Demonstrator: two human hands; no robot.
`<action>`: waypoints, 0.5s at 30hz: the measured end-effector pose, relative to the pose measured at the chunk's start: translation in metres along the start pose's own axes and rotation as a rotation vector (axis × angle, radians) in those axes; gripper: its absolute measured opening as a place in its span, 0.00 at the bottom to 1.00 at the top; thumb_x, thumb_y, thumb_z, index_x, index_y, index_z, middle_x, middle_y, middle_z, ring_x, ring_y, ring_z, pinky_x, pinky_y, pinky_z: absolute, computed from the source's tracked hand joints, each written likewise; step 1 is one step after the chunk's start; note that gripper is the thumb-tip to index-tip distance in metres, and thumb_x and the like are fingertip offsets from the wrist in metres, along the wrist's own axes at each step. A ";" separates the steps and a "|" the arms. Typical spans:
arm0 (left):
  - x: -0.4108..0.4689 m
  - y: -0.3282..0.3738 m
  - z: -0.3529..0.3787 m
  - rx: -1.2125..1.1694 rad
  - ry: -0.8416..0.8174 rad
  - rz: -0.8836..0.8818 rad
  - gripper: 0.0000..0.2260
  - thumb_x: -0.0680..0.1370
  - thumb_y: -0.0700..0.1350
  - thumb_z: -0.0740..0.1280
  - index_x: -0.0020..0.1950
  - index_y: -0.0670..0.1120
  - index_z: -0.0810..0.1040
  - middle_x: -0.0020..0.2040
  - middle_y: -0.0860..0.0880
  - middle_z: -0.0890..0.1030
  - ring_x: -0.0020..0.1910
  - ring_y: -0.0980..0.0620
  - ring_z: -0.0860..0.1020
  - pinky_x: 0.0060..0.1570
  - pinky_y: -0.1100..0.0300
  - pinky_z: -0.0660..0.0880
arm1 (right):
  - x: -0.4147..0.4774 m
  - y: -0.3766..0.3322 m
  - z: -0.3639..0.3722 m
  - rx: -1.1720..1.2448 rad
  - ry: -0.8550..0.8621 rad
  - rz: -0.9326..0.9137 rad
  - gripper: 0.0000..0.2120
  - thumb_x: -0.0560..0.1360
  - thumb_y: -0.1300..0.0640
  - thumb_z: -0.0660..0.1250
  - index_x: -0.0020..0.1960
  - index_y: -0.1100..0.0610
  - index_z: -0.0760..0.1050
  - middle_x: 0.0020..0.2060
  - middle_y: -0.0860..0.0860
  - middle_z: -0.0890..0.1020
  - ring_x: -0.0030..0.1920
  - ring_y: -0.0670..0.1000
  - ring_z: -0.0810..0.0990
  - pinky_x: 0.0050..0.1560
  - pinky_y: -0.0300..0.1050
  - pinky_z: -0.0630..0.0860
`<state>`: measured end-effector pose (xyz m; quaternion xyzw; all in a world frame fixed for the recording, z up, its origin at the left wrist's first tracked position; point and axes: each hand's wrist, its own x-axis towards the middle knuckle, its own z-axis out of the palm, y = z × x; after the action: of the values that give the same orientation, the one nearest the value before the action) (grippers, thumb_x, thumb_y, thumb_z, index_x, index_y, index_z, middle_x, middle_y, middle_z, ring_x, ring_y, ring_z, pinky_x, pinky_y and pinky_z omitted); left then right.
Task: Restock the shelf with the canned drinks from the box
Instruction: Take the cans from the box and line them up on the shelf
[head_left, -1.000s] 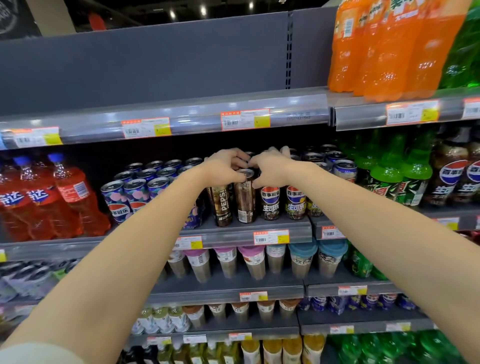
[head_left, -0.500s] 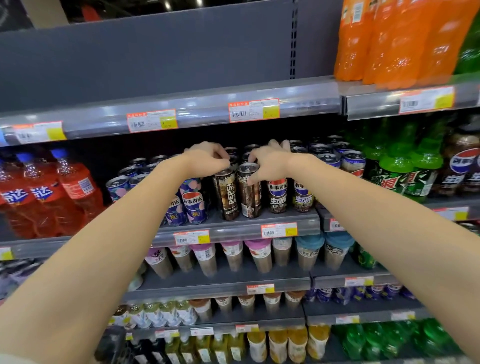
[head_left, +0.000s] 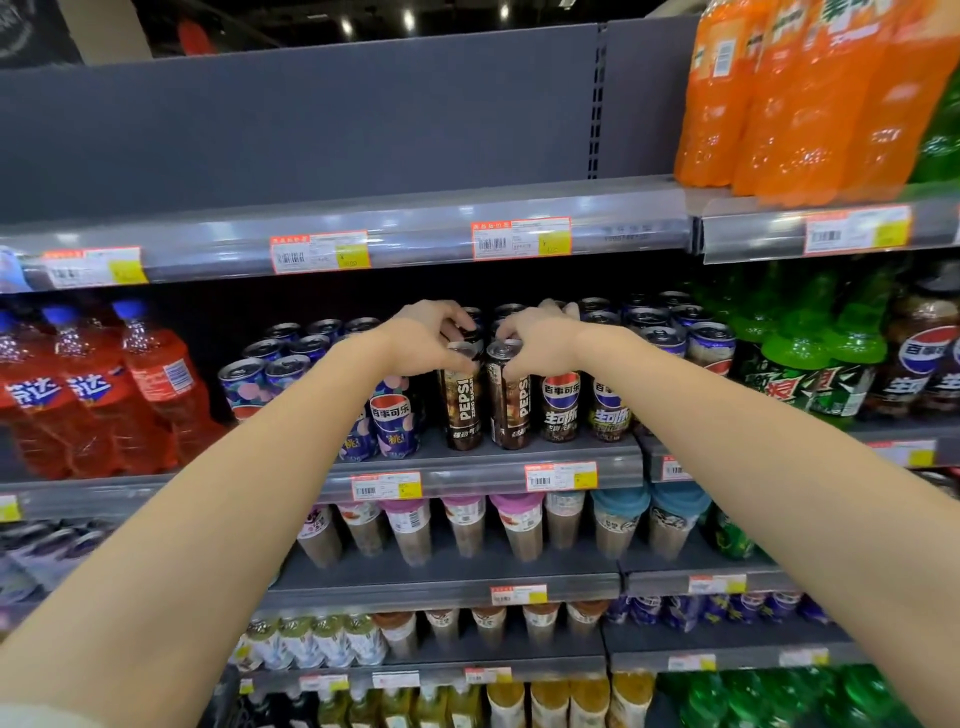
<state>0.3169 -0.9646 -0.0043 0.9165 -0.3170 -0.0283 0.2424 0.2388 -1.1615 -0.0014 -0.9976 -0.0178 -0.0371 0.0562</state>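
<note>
Dark brown slim Pepsi can on the left (head_left: 462, 402) and its twin brown can on the right (head_left: 511, 405) stand upright side by side at the front edge of the grey metal shelf (head_left: 483, 458). Blue peach-print cans (head_left: 395, 421) are just to their left and black Pepsi cans with red-and-blue logos (head_left: 561, 405) to their right. Left hand (head_left: 431, 338) sits on the left can, fingers curled round its rim, and the right hand (head_left: 537, 345) grips the twin's top the same way.

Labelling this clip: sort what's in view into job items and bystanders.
Job: left hand gripping left Pepsi can; right hand gripping right Pepsi can; shelf.
Bystanders: red bottles, orange bottles, green bottles, cup drinks.
</note>
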 end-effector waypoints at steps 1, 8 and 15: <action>0.001 -0.002 0.001 -0.015 -0.004 -0.001 0.28 0.67 0.54 0.82 0.65 0.57 0.76 0.58 0.53 0.80 0.56 0.53 0.81 0.60 0.47 0.81 | 0.001 0.001 0.000 0.000 -0.013 0.021 0.33 0.73 0.39 0.71 0.74 0.47 0.69 0.67 0.57 0.75 0.71 0.61 0.63 0.65 0.56 0.59; 0.002 -0.002 0.009 0.077 0.139 -0.041 0.31 0.68 0.67 0.75 0.66 0.54 0.75 0.56 0.56 0.81 0.59 0.50 0.80 0.69 0.44 0.70 | 0.009 0.003 0.006 -0.084 0.011 0.108 0.35 0.70 0.25 0.64 0.55 0.56 0.80 0.61 0.57 0.78 0.72 0.63 0.62 0.70 0.63 0.56; -0.003 0.017 0.004 0.359 0.127 -0.216 0.33 0.73 0.75 0.65 0.61 0.48 0.77 0.45 0.52 0.79 0.57 0.46 0.79 0.74 0.41 0.57 | 0.012 0.011 0.002 -0.004 0.020 0.067 0.31 0.69 0.30 0.68 0.64 0.48 0.77 0.58 0.51 0.80 0.67 0.58 0.66 0.67 0.61 0.57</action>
<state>0.3040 -0.9763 -0.0006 0.9735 -0.2012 0.0608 0.0905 0.2510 -1.1717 -0.0036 -0.9973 0.0163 -0.0451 0.0558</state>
